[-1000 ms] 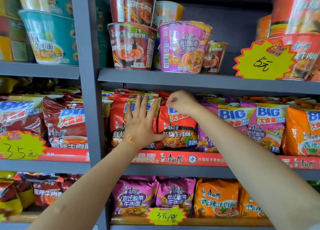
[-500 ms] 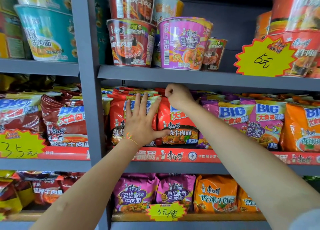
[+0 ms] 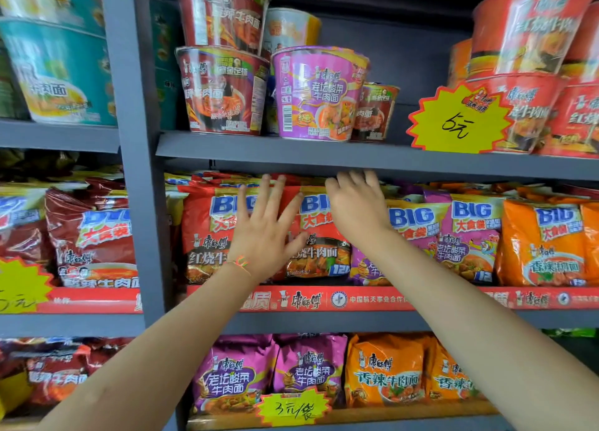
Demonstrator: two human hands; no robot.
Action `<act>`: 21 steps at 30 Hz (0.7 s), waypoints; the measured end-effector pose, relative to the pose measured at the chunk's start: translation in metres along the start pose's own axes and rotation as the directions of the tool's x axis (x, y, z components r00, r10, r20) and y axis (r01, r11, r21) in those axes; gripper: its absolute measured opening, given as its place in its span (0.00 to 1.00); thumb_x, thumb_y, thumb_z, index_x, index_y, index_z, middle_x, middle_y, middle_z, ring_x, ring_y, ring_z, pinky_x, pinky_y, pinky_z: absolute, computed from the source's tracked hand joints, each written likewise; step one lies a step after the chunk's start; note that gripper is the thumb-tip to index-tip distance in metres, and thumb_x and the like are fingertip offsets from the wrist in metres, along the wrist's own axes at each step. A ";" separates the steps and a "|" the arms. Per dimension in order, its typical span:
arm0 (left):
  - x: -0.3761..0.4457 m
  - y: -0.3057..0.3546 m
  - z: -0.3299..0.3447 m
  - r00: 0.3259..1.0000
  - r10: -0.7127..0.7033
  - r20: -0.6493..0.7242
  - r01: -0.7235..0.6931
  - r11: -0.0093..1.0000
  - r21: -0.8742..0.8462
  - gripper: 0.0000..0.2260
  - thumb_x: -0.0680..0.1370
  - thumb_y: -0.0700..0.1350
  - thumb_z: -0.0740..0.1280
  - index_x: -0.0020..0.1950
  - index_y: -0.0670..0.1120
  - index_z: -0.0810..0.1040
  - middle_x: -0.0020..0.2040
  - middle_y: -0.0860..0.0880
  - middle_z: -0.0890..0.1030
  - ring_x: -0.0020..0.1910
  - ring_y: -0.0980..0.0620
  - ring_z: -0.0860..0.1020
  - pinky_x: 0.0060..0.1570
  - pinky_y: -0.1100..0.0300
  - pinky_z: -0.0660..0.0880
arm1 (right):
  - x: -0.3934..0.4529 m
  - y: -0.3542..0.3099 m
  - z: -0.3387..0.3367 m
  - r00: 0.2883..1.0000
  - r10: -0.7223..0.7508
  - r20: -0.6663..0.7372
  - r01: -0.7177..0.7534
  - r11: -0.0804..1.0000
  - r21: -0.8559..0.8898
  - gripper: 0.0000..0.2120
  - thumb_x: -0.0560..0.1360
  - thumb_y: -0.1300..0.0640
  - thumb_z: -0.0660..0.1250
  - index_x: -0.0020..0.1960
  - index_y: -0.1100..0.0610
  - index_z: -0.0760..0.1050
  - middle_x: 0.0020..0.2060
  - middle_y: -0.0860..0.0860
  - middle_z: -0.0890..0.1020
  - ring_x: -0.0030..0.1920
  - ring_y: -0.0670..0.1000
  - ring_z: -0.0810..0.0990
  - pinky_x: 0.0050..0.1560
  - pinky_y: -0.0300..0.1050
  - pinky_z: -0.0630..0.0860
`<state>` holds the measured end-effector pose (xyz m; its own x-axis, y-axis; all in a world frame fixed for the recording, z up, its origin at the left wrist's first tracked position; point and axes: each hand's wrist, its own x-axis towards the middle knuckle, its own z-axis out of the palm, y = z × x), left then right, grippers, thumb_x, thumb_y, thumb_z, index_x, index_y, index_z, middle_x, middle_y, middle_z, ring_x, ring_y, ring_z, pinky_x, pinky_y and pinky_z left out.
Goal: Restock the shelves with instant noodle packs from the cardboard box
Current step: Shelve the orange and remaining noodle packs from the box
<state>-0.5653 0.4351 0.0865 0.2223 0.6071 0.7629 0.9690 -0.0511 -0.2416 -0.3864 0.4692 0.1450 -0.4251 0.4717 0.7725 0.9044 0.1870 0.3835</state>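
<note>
Both hands (image 3: 311,223) lie spread on the red noodle packs (image 3: 319,255).

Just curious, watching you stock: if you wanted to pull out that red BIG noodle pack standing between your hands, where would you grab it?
Probably by its top edge. The red BIG noodle pack stands upright, wedged between neighbouring packs, so its sides are blocked. Come from the front and above, where the right hand already reaches, pinch the crimped top seam and draw it forward; the left hand can steady the neighbour.

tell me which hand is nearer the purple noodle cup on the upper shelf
Right. The right hand reaches up just under the shelf edge, almost directly below the purple noodle cup. The left hand lies flat on the red packs, lower and further left.
</note>
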 end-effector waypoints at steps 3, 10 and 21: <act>0.018 0.015 -0.005 1.000 0.018 -0.007 -0.019 0.998 -0.066 0.24 0.82 0.57 0.50 0.74 0.49 0.67 0.77 0.42 0.65 0.78 0.40 0.59 0.74 0.34 0.52 | -0.006 0.009 0.010 0.993 0.113 0.040 -0.116 0.989 0.088 0.11 0.74 0.63 0.65 0.55 0.60 0.79 0.47 0.56 0.83 0.52 0.59 0.80 0.58 0.54 0.70; 0.067 0.034 -0.006 0.959 -0.249 0.138 0.275 0.938 -0.213 0.18 0.82 0.51 0.54 0.64 0.46 0.78 0.62 0.44 0.77 0.64 0.42 0.71 0.69 0.45 0.60 | -0.006 0.016 0.029 0.982 0.177 0.071 -0.190 0.922 0.338 0.09 0.77 0.62 0.66 0.57 0.60 0.79 0.51 0.57 0.81 0.52 0.61 0.80 0.51 0.54 0.76; 0.084 0.035 -0.013 0.871 -0.418 0.260 0.492 0.738 -0.461 0.12 0.79 0.47 0.58 0.42 0.52 0.79 0.39 0.49 0.82 0.46 0.46 0.77 0.60 0.52 0.61 | -0.027 0.020 0.047 0.969 0.240 -0.065 -0.172 0.837 0.520 0.08 0.76 0.60 0.68 0.55 0.58 0.79 0.53 0.57 0.78 0.54 0.60 0.79 0.53 0.57 0.76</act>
<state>-0.5113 0.4739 0.1498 -0.2392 0.7560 0.6093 0.8745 -0.1050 0.4736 -0.3553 0.5010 0.1079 -0.1975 0.4459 0.8730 0.8491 0.5229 -0.0751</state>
